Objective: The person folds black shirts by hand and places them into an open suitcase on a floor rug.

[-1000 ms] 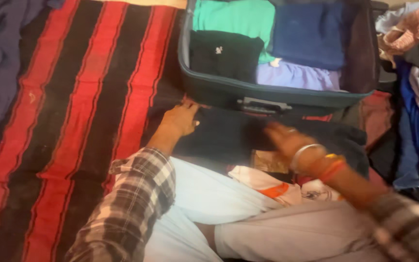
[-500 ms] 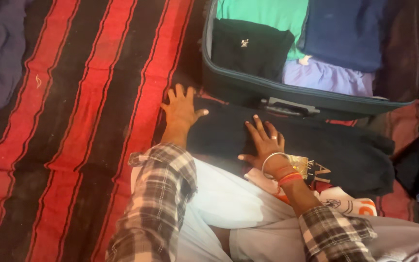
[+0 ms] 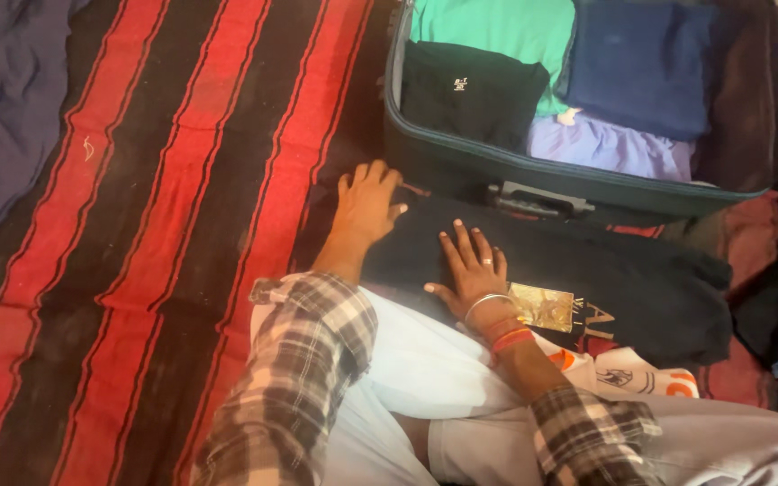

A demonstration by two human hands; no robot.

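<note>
At far left a dark blue cloth (image 3: 2, 117) lies on the red and black striped blanket (image 3: 155, 225). The left hand (image 3: 368, 202) rests flat, fingers spread, gripping nothing, on the left end of the dark folded garment (image 3: 587, 270). The right hand (image 3: 472, 267) presses open-palmed on the same garment, also holding nothing. This garment lies just in front of the open suitcase (image 3: 461, 166), which contains folded clothes
</note>
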